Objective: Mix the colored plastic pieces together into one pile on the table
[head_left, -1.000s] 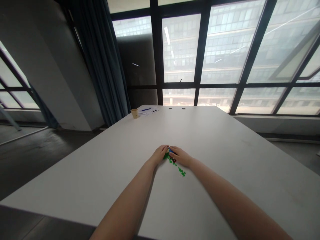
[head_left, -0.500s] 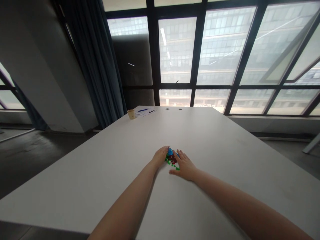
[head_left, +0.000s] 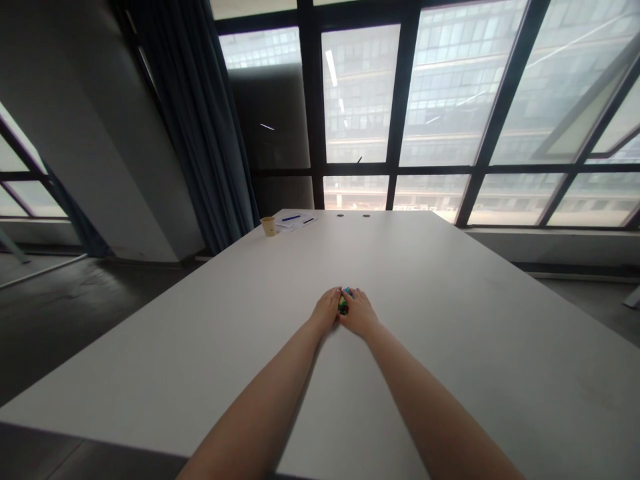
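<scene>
On the white table (head_left: 425, 280), a small heap of coloured pieces (head_left: 343, 306) shows blue, green and dark parts; the pieces are too small to name. My left hand (head_left: 327, 308) curves round the heap's left side, fingers together. From the right, my right hand (head_left: 359, 312) cups the same heap, its thumb reaching toward my left hand. Between them the two hands hide most of the pieces, and only a narrow strip shows.
A tan paper cup (head_left: 269, 227) stands near the table's far left edge. Beside it lie sheets of paper (head_left: 295, 224) with a blue pen (head_left: 291, 218) and a dark pen. Two small round discs are at the far edge. Windows and a dark curtain (head_left: 200, 127) lie beyond.
My right hand has moved left and its spread fingers have drawn in. Both hands have closed round the coloured pieces, which are now gathered into a tighter heap. The view has shifted slightly.
</scene>
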`<act>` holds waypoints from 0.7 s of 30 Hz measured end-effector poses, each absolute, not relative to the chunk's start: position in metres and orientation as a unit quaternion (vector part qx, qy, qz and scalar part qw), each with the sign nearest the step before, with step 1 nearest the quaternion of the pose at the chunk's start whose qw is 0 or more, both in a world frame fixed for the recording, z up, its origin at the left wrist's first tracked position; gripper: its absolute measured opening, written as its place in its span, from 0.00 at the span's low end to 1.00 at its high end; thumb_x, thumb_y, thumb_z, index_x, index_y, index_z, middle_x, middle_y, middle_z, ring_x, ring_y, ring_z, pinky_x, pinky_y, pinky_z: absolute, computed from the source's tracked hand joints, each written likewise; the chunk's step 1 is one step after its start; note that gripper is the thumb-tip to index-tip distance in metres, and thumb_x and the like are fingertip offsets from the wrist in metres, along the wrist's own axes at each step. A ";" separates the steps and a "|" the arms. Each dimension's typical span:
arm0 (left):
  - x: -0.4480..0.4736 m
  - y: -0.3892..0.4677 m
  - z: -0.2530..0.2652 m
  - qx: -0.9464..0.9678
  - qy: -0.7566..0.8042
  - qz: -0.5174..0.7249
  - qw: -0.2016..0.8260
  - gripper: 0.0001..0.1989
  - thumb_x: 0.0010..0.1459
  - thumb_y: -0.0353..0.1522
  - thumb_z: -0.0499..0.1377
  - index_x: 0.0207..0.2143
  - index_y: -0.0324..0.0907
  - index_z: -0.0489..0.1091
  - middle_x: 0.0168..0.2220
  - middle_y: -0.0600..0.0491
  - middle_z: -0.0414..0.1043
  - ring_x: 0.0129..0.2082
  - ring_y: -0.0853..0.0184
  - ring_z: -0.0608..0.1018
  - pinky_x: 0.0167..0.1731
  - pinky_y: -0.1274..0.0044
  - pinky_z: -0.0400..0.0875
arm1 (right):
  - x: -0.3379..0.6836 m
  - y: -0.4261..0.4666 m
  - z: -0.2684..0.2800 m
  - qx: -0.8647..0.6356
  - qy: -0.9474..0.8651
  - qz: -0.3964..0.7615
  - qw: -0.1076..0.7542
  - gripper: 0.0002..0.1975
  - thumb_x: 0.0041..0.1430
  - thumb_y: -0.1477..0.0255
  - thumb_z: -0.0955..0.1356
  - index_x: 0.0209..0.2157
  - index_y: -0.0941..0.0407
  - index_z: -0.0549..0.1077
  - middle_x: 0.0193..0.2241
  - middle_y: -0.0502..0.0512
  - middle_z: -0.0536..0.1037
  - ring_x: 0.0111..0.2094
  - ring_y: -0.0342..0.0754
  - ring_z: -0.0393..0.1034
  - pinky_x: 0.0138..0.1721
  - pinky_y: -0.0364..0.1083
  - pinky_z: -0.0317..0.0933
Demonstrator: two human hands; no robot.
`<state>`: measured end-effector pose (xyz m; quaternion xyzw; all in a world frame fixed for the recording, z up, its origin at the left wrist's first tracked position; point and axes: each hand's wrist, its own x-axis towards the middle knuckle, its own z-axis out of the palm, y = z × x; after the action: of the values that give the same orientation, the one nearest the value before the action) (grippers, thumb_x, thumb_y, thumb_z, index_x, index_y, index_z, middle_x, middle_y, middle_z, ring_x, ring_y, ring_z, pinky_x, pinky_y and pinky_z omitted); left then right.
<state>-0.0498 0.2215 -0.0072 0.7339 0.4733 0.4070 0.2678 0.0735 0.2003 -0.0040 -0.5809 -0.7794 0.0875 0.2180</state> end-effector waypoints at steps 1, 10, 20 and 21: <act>-0.050 0.221 -0.007 0.735 0.476 0.407 0.258 0.23 0.60 0.39 0.37 0.43 0.37 0.67 0.45 0.44 0.69 0.46 0.66 0.70 0.51 0.71 0.59 | 0.074 0.200 -0.005 -0.568 -0.785 0.086 0.233 0.33 0.47 0.60 0.65 0.54 0.58 0.60 0.53 0.62 0.61 0.55 0.55 0.50 0.56 0.51 0.41; -0.049 0.217 -0.001 0.743 0.548 0.361 0.133 0.22 0.61 0.38 0.38 0.45 0.35 0.65 0.46 0.43 0.68 0.48 0.65 0.68 0.50 0.71 0.59 | 0.079 0.207 -0.002 -0.547 -0.784 0.092 0.279 0.31 0.49 0.62 0.63 0.54 0.62 0.60 0.55 0.62 0.60 0.56 0.52 0.50 0.56 0.48 0.43; -0.052 0.211 -0.002 0.800 0.550 0.203 0.130 0.22 0.62 0.35 0.36 0.56 0.43 0.54 0.59 0.47 0.53 0.58 0.62 0.56 0.56 0.57 0.41 | 0.075 0.212 -0.001 -0.527 -0.793 0.158 0.260 0.22 0.58 0.68 0.55 0.53 0.58 0.62 0.52 0.57 0.65 0.54 0.47 0.55 0.56 0.48 0.45; -0.052 0.212 -0.001 0.784 0.553 0.231 0.160 0.22 0.62 0.36 0.36 0.56 0.44 0.53 0.58 0.47 0.55 0.58 0.62 0.58 0.56 0.57 0.40 | 0.076 0.213 0.000 -0.515 -0.790 0.174 0.283 0.21 0.58 0.69 0.55 0.51 0.58 0.64 0.50 0.56 0.68 0.52 0.45 0.58 0.55 0.46 0.48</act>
<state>-0.0518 0.2118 -0.0014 0.7844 0.5531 0.2308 0.1597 0.0762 0.2129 0.0002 -0.5154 -0.7901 0.1739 0.2828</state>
